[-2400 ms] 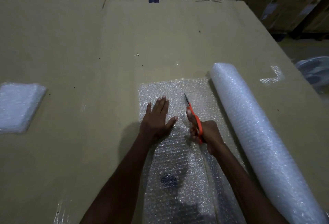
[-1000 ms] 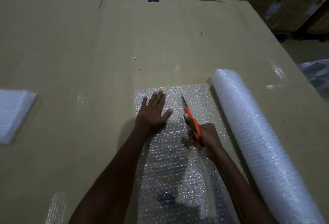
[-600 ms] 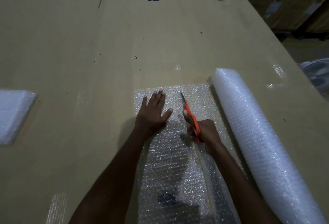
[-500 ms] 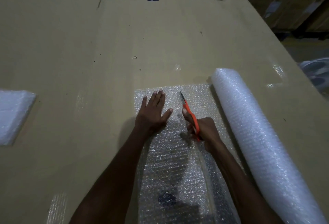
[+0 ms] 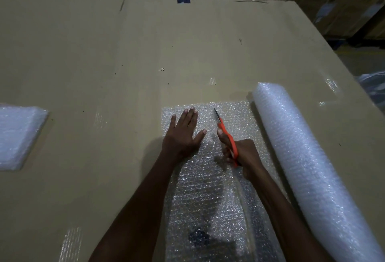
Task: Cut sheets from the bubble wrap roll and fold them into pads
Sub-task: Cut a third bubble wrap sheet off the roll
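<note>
Cardboard worktop (image 5: 104,53) carries 1 bubble wrap roll (image 5: 308,163), 1 unrolled sheet (image 5: 208,188) left of it, 1 folded pad (image 5: 18,134) cut off far left. Left hand (image 5: 183,134) presses flat on the sheet; right hand (image 5: 241,153) grips 1 pair of orange scissors (image 5: 226,134), handles half hidden.

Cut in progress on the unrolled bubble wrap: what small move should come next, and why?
Probably push the scissors forward to the sheet's far edge. The right hand grips their orange handles, the blade tip lies just short of that edge, and the left hand presses flat on the unrolled sheet beside the cut line, holding it steady. The bubble wrap roll lies right of the sheet.
</note>
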`<move>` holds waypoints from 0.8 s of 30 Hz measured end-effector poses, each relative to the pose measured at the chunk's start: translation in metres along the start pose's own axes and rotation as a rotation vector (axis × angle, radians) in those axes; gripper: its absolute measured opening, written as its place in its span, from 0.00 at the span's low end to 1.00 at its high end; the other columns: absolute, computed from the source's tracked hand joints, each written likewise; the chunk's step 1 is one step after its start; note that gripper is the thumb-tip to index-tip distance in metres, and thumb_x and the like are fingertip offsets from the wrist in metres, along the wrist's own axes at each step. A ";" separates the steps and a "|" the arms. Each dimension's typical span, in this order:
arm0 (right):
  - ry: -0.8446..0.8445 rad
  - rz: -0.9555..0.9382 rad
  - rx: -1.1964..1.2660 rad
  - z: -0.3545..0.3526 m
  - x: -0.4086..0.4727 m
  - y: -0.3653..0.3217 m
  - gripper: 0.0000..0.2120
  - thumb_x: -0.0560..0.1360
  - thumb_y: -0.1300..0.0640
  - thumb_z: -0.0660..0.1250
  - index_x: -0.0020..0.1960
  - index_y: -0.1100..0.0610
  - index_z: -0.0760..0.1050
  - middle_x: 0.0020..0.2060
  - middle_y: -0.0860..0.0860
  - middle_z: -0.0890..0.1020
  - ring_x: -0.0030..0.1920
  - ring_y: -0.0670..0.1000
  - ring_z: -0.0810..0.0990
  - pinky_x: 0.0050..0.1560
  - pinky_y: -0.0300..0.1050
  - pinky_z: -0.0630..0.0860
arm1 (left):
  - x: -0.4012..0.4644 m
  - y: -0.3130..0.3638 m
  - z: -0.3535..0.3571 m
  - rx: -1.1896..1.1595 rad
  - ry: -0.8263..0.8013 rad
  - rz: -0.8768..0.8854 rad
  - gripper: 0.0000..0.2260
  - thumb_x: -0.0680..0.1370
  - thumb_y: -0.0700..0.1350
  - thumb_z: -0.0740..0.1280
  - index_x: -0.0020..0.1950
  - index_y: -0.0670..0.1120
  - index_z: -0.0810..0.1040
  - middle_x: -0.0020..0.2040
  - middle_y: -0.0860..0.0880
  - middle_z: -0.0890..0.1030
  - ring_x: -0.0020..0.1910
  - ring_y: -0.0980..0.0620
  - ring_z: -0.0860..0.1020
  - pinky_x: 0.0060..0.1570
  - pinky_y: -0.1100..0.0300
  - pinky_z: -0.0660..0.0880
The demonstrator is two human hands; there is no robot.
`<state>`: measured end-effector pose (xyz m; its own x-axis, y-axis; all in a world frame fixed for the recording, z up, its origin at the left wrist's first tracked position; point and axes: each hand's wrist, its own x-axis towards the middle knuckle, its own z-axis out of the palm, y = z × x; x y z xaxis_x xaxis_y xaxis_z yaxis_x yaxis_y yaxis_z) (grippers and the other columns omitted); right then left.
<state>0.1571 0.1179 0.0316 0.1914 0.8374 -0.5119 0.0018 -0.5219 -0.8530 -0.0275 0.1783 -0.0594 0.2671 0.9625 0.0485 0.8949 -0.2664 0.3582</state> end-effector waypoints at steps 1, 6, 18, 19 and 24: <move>-0.001 0.003 -0.003 0.000 0.000 0.000 0.24 0.66 0.42 0.79 0.34 0.64 0.81 0.29 0.59 0.79 0.25 0.52 0.74 0.27 0.40 0.72 | 0.000 0.000 0.000 0.002 0.006 0.002 0.32 0.82 0.64 0.48 0.82 0.49 0.48 0.82 0.51 0.46 0.80 0.55 0.43 0.78 0.47 0.40; -0.014 0.007 -0.028 0.005 0.005 -0.008 0.25 0.67 0.39 0.77 0.34 0.62 0.80 0.30 0.59 0.80 0.26 0.51 0.76 0.26 0.38 0.73 | 0.001 -0.001 0.002 0.023 0.033 0.019 0.32 0.82 0.63 0.49 0.82 0.47 0.51 0.82 0.50 0.49 0.80 0.54 0.46 0.78 0.46 0.43; 0.005 -0.008 0.030 0.012 0.014 -0.009 0.25 0.67 0.41 0.78 0.35 0.65 0.81 0.29 0.59 0.79 0.25 0.51 0.74 0.26 0.38 0.71 | -0.001 -0.001 0.004 0.050 0.069 0.030 0.32 0.83 0.63 0.48 0.81 0.47 0.54 0.81 0.49 0.52 0.80 0.53 0.48 0.78 0.47 0.43; 0.005 -0.009 0.022 0.012 0.014 -0.010 0.25 0.66 0.41 0.78 0.35 0.65 0.81 0.29 0.59 0.79 0.25 0.51 0.74 0.25 0.38 0.71 | -0.001 -0.001 0.004 0.049 0.066 0.030 0.32 0.83 0.63 0.49 0.81 0.47 0.54 0.81 0.49 0.52 0.80 0.53 0.48 0.78 0.47 0.44; 0.008 -0.003 0.014 0.009 0.015 -0.008 0.25 0.66 0.40 0.79 0.33 0.63 0.79 0.28 0.59 0.78 0.24 0.51 0.74 0.27 0.38 0.71 | -0.001 -0.002 0.004 0.057 0.081 0.037 0.31 0.83 0.63 0.49 0.81 0.46 0.55 0.81 0.48 0.53 0.80 0.52 0.49 0.78 0.46 0.46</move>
<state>0.1510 0.1367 0.0299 0.1990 0.8377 -0.5086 -0.0116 -0.5169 -0.8560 -0.0280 0.1778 -0.0635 0.2721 0.9525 0.1367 0.9047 -0.3017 0.3008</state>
